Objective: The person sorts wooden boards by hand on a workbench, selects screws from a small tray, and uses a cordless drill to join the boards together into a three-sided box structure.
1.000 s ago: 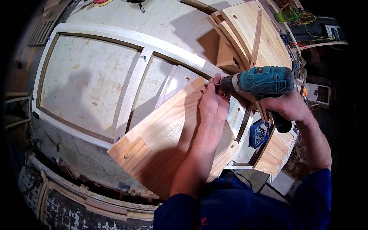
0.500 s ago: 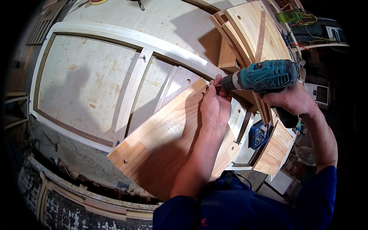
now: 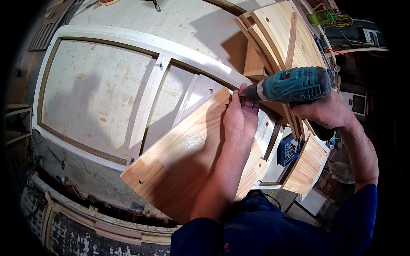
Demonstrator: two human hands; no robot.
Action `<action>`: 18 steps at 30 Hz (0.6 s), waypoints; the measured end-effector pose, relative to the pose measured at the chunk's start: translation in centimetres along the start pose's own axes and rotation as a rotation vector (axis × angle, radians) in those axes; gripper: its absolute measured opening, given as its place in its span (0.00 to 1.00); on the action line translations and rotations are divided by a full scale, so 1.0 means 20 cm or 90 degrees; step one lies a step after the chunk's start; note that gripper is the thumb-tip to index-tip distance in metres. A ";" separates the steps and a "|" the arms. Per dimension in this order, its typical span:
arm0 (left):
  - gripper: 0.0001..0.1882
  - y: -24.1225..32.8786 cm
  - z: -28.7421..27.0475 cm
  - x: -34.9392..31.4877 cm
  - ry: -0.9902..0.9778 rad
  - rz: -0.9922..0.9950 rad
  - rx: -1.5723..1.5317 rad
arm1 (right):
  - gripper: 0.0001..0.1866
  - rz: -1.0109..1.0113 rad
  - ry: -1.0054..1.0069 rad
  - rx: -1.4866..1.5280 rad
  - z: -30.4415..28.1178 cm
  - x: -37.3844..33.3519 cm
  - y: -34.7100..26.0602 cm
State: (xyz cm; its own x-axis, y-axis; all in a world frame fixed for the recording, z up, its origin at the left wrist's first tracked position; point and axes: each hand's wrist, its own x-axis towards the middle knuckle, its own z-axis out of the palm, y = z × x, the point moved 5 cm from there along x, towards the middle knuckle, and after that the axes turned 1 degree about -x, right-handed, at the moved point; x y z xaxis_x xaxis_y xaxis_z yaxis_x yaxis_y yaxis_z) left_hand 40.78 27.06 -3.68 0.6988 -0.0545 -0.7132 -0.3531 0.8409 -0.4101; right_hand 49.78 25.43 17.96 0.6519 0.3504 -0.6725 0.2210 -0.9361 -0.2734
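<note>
A teal cordless drill (image 3: pixel 297 84) lies level across the view, its black chuck pointing left. My right hand (image 3: pixel 325 112) is wrapped round its handle. Just past the chuck, my left hand (image 3: pixel 241 114) has its fingertips pinched together at the bit, by the far corner of a pale wooden board (image 3: pixel 181 147). Whatever those fingers hold is too small and covered to make out. The board lies slanted under my left forearm, with a round hole near its left corner and a dark spot by my left fingers. Beneath it is a white wooden frame (image 3: pixel 106 37).
Wooden panels (image 3: pixel 279 32) are stacked beyond the drill. A blue box of small hardware (image 3: pixel 288 150) sits right of the board, beside another wooden panel (image 3: pixel 305 166). A green bottle (image 3: pixel 321 18) and coiled wires lie at the far right. Wood scraps line a ledge at lower left.
Both hands stay at nearly the same place. The drill's handle and my right forearm have tilted very slightly; the board has shifted barely to the right.
</note>
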 end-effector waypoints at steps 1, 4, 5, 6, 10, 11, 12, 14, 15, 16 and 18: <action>0.15 0.00 -0.01 0.00 -0.005 -0.001 0.001 | 0.20 -0.005 0.001 0.002 0.00 0.00 -0.01; 0.16 0.00 -0.01 0.02 -0.018 -0.005 0.006 | 0.19 -0.023 0.001 0.005 0.01 0.00 -0.03; 0.16 0.00 -0.02 0.02 -0.021 -0.006 0.008 | 0.19 -0.029 0.000 0.006 0.01 0.00 -0.03; 0.16 0.00 -0.02 0.03 -0.025 -0.006 0.007 | 0.19 -0.031 -0.004 0.001 0.01 0.00 -0.04; 0.18 -0.01 -0.03 0.03 -0.031 -0.005 0.008 | 0.19 -0.045 -0.014 -0.006 0.01 0.00 -0.04; 0.18 -0.01 -0.03 0.03 -0.031 -0.003 0.009 | 0.19 -0.050 -0.016 -0.006 0.01 0.00 -0.04; 0.18 -0.01 -0.03 0.03 -0.027 -0.003 0.007 | 0.19 -0.058 -0.017 -0.005 0.01 0.01 -0.05; 0.17 0.00 -0.03 0.03 -0.019 -0.002 0.003 | 0.19 -0.075 -0.020 -0.004 0.02 0.01 -0.05; 0.17 0.00 -0.03 0.03 -0.016 0.000 0.004 | 0.21 -0.070 -0.035 -0.006 0.02 0.01 -0.06; 0.16 0.00 -0.03 0.03 -0.013 0.001 0.004 | 0.23 -0.065 -0.050 -0.009 0.01 0.02 -0.06; 0.15 0.00 -0.02 0.03 -0.009 0.001 0.005 | 0.24 -0.057 -0.065 -0.009 0.02 0.01 -0.07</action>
State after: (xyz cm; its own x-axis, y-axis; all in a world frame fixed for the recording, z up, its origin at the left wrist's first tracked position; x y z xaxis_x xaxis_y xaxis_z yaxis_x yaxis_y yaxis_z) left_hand 40.88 26.71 -4.33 0.7068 -0.0463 -0.7058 -0.3488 0.8453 -0.4047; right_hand 49.41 26.81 17.94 0.5517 0.4326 -0.7131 0.2859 -0.9013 -0.3256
